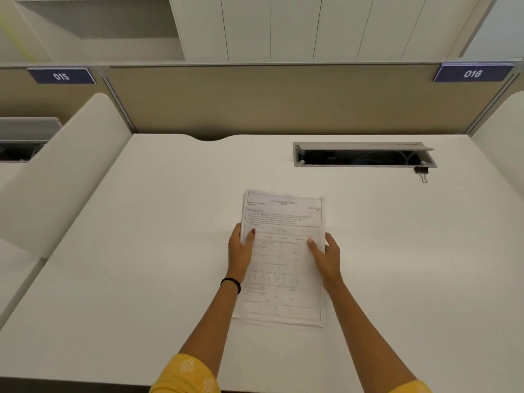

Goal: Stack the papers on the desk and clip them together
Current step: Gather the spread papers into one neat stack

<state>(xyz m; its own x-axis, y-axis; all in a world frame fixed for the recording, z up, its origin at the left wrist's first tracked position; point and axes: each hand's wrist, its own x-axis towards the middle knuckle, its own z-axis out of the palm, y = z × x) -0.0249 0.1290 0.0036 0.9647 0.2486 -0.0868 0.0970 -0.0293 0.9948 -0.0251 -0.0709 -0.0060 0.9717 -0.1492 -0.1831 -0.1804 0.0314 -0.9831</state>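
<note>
A stack of printed papers (282, 268) lies in the middle of the white desk (141, 251), its sheets slightly uneven at the top edge. My left hand (240, 253) grips the stack's left edge, thumb on top of the page. My right hand (326, 258) grips the right edge the same way, thumb on the sheet. A small black binder clip (421, 173) lies far back on the right, just in front of the cable slot, well apart from both hands.
An open grey cable slot (364, 156) is set into the desk at the back right. A beige partition (283, 100) closes the far side, with white dividers (65, 171) on either side. Blue signs reading 015 and 016 hang on the partition.
</note>
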